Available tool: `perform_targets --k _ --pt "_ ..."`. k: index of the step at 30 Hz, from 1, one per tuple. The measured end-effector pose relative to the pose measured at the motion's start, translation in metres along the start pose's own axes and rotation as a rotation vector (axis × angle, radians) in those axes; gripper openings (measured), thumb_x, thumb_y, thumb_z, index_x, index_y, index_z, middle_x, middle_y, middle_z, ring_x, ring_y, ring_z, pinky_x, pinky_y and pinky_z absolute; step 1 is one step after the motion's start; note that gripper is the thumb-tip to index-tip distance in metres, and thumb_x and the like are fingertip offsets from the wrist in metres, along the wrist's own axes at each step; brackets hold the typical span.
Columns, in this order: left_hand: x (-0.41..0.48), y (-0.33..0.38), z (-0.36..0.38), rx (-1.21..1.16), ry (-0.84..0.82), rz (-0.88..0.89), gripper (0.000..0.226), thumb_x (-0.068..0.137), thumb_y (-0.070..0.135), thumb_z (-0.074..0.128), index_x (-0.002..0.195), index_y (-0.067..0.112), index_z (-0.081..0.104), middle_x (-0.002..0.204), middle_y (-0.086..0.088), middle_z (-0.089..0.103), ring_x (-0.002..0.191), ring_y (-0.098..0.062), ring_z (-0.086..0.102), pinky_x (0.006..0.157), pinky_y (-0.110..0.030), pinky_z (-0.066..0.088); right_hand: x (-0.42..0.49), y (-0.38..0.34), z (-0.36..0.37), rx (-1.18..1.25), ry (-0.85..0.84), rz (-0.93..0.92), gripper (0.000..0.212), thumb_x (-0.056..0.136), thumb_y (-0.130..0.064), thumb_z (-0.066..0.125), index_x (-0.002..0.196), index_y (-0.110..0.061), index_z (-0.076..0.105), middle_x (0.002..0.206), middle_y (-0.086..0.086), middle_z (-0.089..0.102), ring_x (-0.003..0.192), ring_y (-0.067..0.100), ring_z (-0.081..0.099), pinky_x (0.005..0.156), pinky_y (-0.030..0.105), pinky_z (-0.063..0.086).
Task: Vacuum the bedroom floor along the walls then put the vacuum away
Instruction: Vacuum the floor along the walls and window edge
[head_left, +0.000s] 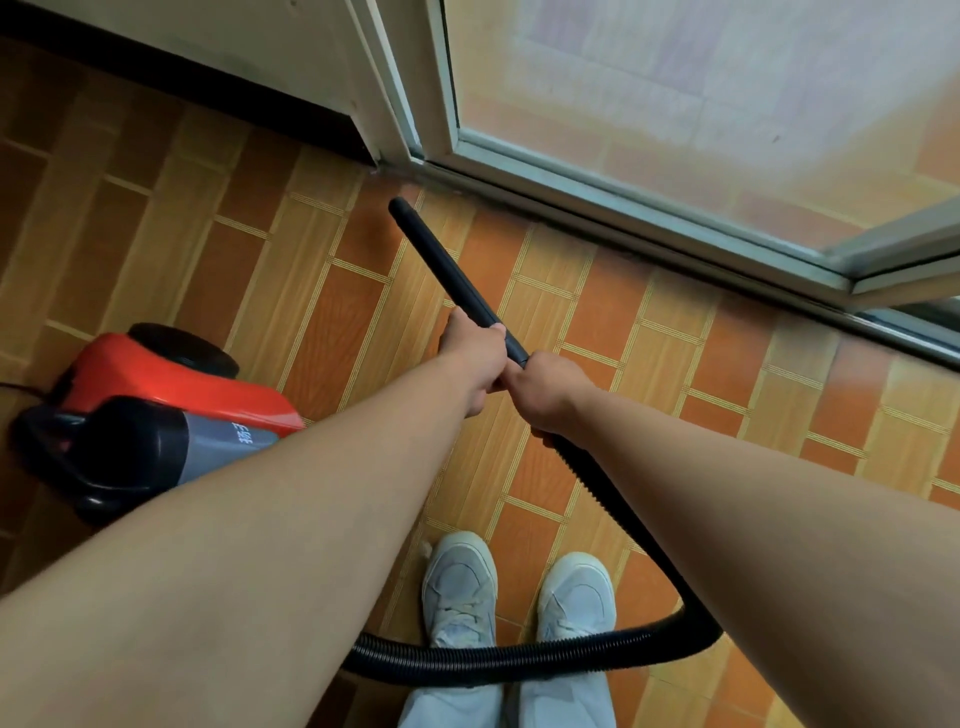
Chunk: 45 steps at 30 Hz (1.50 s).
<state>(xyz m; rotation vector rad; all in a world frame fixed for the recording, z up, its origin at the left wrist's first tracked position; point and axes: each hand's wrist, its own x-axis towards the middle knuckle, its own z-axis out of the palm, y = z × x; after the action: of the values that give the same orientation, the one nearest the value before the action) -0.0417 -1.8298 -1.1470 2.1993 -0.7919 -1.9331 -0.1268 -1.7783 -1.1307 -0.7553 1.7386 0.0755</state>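
On wand (447, 265), left hand (475, 358), right hand (545, 392).

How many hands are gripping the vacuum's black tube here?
2. The left hand grips the black tube farther forward; the right hand holds it just behind, where the ribbed hose begins. The two hands touch.

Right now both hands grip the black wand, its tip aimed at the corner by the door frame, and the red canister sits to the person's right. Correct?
Not quite: in the head view the red canister sits to the person's left. The rest holds.
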Motion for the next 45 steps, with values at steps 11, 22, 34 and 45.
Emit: perform_targets --k 11,22,34,45 --pt "0.04 0.026 -0.02 0.055 0.025 0.037 0.052 0.107 0.014 0.051 0.154 0.024 0.032 0.113 -0.002 0.059 0.103 -0.026 0.067 0.072 -0.039 0.06 0.04 -0.035 0.004 0.058 -0.012 0.017 0.052 0.109 -0.047 0.033 0.084 -0.004 0.051 0.071 0.016 0.058 0.061 0.03 0.057 0.058 0.038 0.052" --pt "0.041 0.028 -0.02 0.036 0.027 0.039 0.061 0.106 0.012 0.054 0.158 0.025 0.026 0.121 -0.003 0.055 0.109 -0.028 0.066 0.089 -0.044 0.062 0.043 -0.034 0.001 0.037 -0.025 0.036 0.056 0.107 -0.051 0.034 0.088 -0.003 0.056 0.071 0.016 0.06 0.059 0.03 0.058 0.058 0.038 0.054" --pt "0.04 0.029 -0.019 0.026 0.023 0.026 0.052 0.105 0.011 0.054 0.152 0.022 0.034 0.113 -0.003 0.059 0.095 -0.021 0.065 0.064 -0.034 0.059 0.042 -0.033 0.001 -0.016 -0.02 0.02 0.056 0.108 -0.051 0.033 0.09 -0.003 0.056 0.072 0.017 0.062 0.056 0.029 0.059 0.055 0.037 0.053" --pt "0.021 0.01 0.0 0.062 0.021 0.075 0.054 0.106 0.013 0.053 0.154 0.023 0.03 0.098 0.006 0.053 0.082 -0.011 0.061 0.066 -0.031 0.058 0.026 -0.003 0.0 -0.075 0.077 -0.019 0.061 0.104 -0.06 0.031 0.084 -0.007 0.055 0.073 0.013 0.065 0.056 0.028 0.063 0.054 0.038 0.06"
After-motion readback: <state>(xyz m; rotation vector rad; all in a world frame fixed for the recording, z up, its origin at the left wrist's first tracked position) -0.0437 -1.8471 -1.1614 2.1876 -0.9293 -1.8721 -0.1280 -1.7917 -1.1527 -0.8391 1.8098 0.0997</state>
